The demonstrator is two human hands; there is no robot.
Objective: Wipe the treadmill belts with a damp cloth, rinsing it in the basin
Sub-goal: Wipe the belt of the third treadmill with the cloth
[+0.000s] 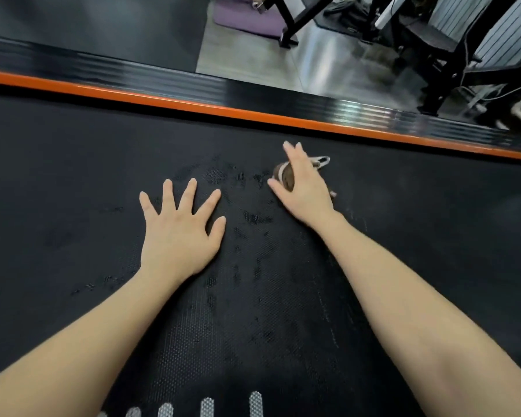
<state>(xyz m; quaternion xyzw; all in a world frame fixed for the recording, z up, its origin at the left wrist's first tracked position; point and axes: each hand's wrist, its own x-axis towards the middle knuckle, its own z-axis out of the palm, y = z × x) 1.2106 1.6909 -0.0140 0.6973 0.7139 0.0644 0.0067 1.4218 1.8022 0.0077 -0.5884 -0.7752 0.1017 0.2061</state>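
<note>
A black textured treadmill belt [88,182] fills most of the view, with dark damp patches between my hands. My left hand [179,227] lies flat on the belt with its fingers spread. My right hand [303,185] presses a bunched brown and white cloth [286,176] onto the belt, fingers and thumb curled over it. A white edge of the cloth sticks out past the hand on the far side. No basin is in view.
An orange strip [253,114] and a ribbed black side rail [169,82] border the belt's far edge. Beyond lie a grey floor [322,58], a purple mat [247,19] and black machine frames [433,55]. White markings [206,407] show at the belt's near edge.
</note>
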